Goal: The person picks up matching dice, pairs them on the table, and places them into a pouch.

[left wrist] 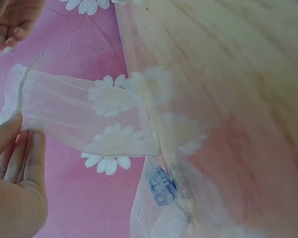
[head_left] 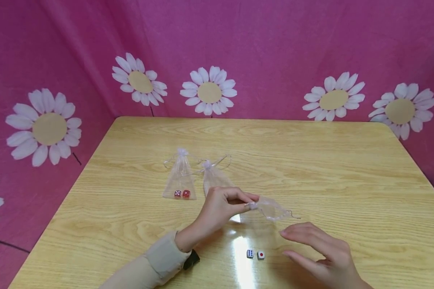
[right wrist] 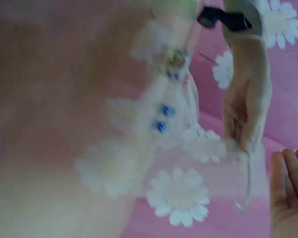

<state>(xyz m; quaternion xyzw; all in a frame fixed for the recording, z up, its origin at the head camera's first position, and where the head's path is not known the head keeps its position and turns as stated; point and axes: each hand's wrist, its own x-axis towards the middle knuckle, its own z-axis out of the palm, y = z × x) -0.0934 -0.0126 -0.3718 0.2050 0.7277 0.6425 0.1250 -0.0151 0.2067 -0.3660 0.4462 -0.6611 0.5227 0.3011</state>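
Note:
My left hand (head_left: 250, 203) pinches the mouth end of an empty sheer white drawstring bag (head_left: 272, 209) and holds it just above the wooden table (head_left: 311, 160). The same bag (left wrist: 84, 114) hangs in front of my left fingers (left wrist: 20, 158) in the left wrist view. Open and holding nothing, my right hand (head_left: 285, 243) hovers with straight fingers to the right of the bag. Two white dice (head_left: 255, 254) lie on the table below the bag, between both hands. The right wrist view is blurred; it shows the left hand (right wrist: 246, 109) holding the bag (right wrist: 223, 163).
Two tied sheer bags lie further back: one with two red dice (head_left: 179, 179), and one (head_left: 214, 178) partly behind my left hand, which holds blue dice (left wrist: 161, 186). A pink cloth with daisies (head_left: 209, 92) surrounds the table.

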